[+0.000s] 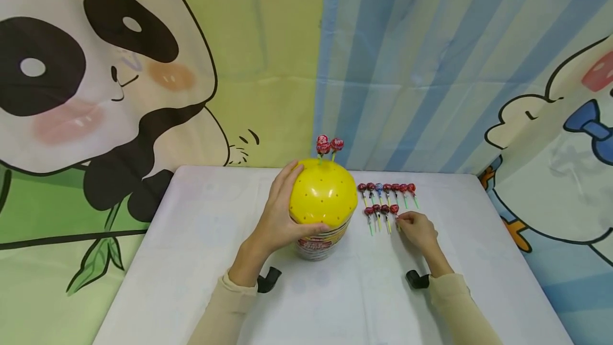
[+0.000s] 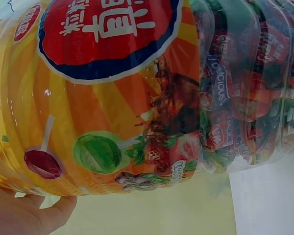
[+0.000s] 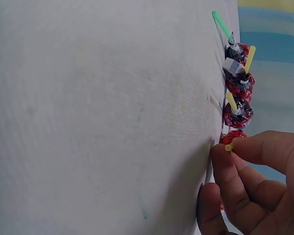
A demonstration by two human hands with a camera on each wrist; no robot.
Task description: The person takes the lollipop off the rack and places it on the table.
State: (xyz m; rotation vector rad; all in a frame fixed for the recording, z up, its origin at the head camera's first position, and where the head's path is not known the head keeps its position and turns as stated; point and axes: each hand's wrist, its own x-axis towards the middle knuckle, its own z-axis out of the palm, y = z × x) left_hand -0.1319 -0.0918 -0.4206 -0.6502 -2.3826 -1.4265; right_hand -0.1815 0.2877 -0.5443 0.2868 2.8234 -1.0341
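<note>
A candy jar [image 1: 318, 248] with a domed yellow lid [image 1: 323, 193] stands on the table, its lid dotted with small holes. Several wrapped lollipops [image 1: 337, 144] stick up from the top of it. My left hand [image 1: 280, 217] grips the lid's left side, thumb across the front. The left wrist view shows the jar's orange label [image 2: 98, 107] and wrapped candy [image 2: 240, 93] inside. To the right, my right hand [image 1: 420, 232] pinches the yellow stick of a red lollipop [image 1: 394, 210], the end of the front row. In the right wrist view, thumb and finger meet around that stick [image 3: 229, 147].
Several other lollipops [image 1: 386, 187] lie in two rows right of the jar, sticks toward the person. A white cloth covers the table [image 1: 191, 260]. Behind the table's back edge hangs a printed curtain [image 1: 268, 68] with a panda.
</note>
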